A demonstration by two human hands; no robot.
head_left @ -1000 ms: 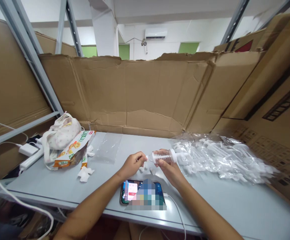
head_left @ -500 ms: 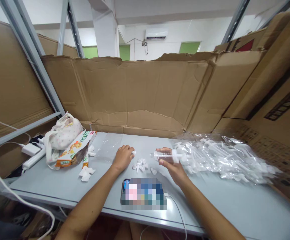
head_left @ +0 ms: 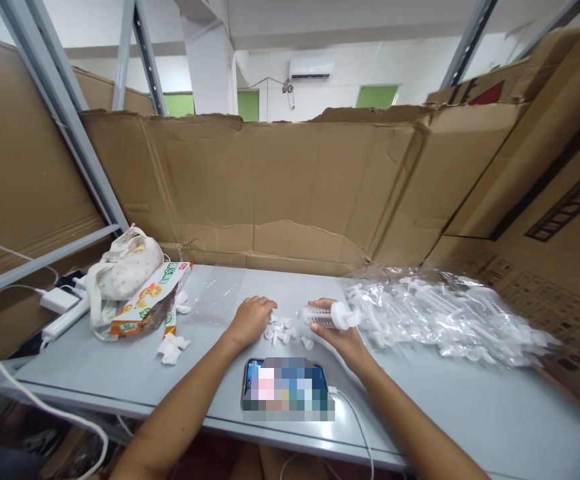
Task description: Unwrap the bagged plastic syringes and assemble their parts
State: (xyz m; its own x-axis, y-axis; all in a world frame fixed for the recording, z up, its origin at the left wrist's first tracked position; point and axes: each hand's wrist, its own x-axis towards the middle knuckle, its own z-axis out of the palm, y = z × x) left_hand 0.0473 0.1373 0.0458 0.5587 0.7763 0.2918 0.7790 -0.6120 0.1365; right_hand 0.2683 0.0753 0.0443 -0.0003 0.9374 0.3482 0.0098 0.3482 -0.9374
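The right hand (head_left: 343,340) is wrapped around a clear plastic syringe with a white plunger (head_left: 326,315), long axis running 3-to-9, nozzle pointing at the little white plastic caps (head_left: 281,329) on the grey tabletop (head_left: 470,400), where the left hand (head_left: 250,319) rests curled at their 9 o'clock, maybe pinching one, hard to tell.

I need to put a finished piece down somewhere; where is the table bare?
Bare grey table lies between the phone and the heap of clear plastic bags, and below the snack packet. It is crowded around the small white caps between both hands.
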